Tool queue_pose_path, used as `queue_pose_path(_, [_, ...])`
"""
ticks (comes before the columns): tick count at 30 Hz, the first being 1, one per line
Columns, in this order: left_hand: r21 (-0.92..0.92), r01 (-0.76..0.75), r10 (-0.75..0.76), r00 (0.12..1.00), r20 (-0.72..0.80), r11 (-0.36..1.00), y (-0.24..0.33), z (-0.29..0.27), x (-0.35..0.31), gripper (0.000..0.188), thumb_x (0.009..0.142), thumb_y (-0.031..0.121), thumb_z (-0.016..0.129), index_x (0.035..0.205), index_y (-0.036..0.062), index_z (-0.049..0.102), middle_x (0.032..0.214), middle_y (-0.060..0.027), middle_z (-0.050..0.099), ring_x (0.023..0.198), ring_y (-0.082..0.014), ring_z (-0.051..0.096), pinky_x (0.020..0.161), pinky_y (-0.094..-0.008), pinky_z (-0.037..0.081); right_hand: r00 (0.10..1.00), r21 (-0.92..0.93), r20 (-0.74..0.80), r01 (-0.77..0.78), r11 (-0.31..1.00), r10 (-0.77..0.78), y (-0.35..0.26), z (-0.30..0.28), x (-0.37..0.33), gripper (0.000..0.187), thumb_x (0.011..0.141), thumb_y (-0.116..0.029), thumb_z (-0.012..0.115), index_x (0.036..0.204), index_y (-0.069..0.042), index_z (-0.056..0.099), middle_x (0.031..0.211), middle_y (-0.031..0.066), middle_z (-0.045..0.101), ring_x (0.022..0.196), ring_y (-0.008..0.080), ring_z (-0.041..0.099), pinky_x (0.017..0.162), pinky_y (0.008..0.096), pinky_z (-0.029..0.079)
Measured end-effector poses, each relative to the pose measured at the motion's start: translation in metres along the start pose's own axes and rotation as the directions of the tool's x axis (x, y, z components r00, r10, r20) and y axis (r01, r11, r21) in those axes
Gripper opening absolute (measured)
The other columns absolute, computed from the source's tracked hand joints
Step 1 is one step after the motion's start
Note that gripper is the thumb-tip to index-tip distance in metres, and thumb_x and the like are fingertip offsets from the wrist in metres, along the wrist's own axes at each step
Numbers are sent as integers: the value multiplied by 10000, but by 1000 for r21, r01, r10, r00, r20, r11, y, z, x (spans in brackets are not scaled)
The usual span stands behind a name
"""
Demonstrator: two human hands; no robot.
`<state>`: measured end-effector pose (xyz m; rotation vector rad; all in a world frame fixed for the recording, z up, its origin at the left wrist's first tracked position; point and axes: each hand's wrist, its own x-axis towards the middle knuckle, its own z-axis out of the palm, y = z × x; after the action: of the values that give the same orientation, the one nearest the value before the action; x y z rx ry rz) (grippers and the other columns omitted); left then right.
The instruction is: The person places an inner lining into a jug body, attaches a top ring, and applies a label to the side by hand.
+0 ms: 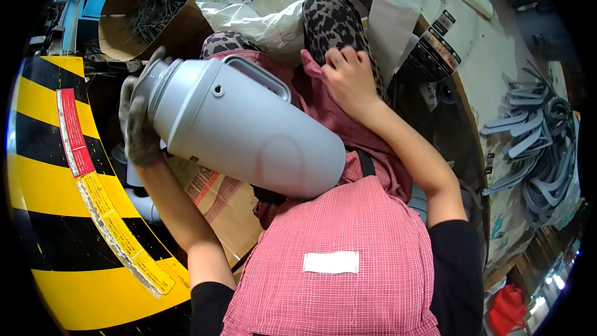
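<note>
A large grey plastic jug (261,137) lies tilted across my lap, its narrower stepped neck to the left and its rounded base against my pink checked apron (348,236). A loop handle (258,78) runs along its upper side, with a small round hole near it. My left hand (137,118), in a dirty grey glove, is wrapped round the neck end. Bare and closed, my right hand (351,81) is apart from the jug, over my right knee, with a bunched edge of the apron in its fingers.
A yellow-and-black striped panel (50,174) stands close on the left. Beyond it, a cardboard box (118,34) holds thin metal pieces. A clear plastic bag (280,12) is ahead. On the right-hand table (491,81) lie label sheets (441,43) and a pile of grey handles (538,149).
</note>
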<state>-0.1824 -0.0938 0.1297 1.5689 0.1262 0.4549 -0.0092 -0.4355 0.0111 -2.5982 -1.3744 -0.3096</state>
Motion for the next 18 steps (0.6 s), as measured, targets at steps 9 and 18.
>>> queue_pose_path(9, [569, -310, 409, 911, -52, 762, 59, 56, 14, 515, 1021, 398, 489, 1354, 12, 562, 1404, -162, 571, 1300, -299, 534, 1138, -433, 391, 771, 244, -249, -535, 809, 586, 125, -34, -33, 283, 918, -318, 705, 1013, -52, 722, 1061, 108, 643, 840, 292, 657, 765, 399, 528])
queue_pose_path(18, [705, -447, 250, 894, 372, 550, 44, 60, 15, 446, 1050, 342, 448, 1332, 19, 572, 1387, -169, 587, 1252, -318, 578, 1068, -424, 448, 586, 257, 487, -805, 535, 648, 78, -141, -314, 225, 912, -240, 655, 941, -25, 716, 875, 134, 679, 843, 318, 668, 773, 393, 527])
